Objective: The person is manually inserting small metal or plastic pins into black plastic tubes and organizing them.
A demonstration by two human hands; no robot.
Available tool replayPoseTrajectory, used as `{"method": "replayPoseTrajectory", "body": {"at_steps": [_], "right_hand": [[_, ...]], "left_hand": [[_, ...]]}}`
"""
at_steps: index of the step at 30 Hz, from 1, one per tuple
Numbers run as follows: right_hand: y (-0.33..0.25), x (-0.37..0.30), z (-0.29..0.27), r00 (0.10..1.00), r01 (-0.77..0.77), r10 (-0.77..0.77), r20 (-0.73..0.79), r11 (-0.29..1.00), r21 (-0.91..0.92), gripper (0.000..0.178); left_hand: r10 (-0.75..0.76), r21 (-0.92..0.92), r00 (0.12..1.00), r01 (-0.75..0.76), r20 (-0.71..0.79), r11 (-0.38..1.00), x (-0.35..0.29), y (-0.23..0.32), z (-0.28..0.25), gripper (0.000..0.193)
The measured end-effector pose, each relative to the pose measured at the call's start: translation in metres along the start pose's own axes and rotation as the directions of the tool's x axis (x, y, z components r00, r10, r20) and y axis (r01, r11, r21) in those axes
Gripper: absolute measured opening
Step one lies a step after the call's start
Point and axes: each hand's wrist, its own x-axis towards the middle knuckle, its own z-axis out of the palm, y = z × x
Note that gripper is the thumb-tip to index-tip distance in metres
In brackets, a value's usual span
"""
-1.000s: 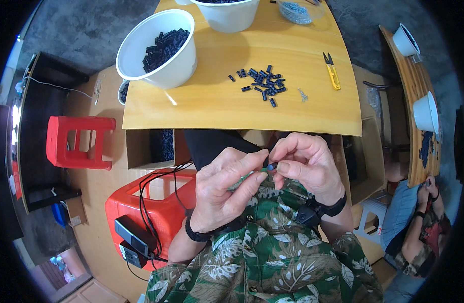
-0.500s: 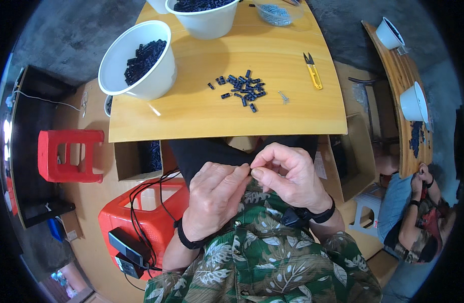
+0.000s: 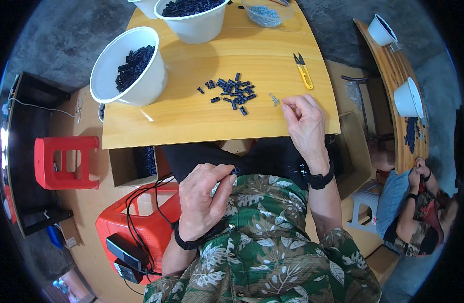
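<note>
Between thumb and forefinger, my left hand (image 3: 204, 194) pinches a small black plastic cylinder (image 3: 235, 171) above my lap. My right hand (image 3: 307, 121) hangs over the table's near right part, thumb and forefinger together beside a little heap of thin metal pins (image 3: 275, 99). Whether a pin is caught between those fingertips is too small to see. A loose pile of black plastic cylinders (image 3: 234, 91) lies mid-table, to the left of the pins. Yellow-handled thread snips (image 3: 304, 73) rest beyond my right hand.
White tubs of black pieces (image 3: 156, 83) stand at the table's left and back. A clear tray of metal pins (image 3: 264, 20) sits far back. Left of me is a red stool (image 3: 103, 222) with cables and black boxes. Another person (image 3: 418, 202) works at a side table on the right.
My hands, together over my lap before, have come apart. The right has moved forward and right to the pins on the table; the left stays low, holding the black cylinder.
</note>
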Motion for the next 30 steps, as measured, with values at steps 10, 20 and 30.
{"method": "replayPoseTrajectory", "body": {"at_steps": [10,20,30], "right_hand": [[0.010,0.006,0.008,0.999,0.034,-0.033,0.022,0.998,-0.050,0.009],[0.009,0.005,0.011,0.995,0.103,-0.099,0.031,0.959,-0.264,0.007],[0.013,0.000,0.005,0.998,0.056,-0.054,0.025,0.992,-0.112,0.003]], "left_hand": [[0.007,-0.008,1.000,-0.007,-0.008,1.000,0.000,0.001,0.002,0.015],[0.004,-0.012,1.000,-0.004,-0.007,1.000,0.002,0.001,0.002,0.014],[-0.033,-0.034,0.999,0.033,-0.001,0.999,-0.001,0.000,0.001,0.014]]}}
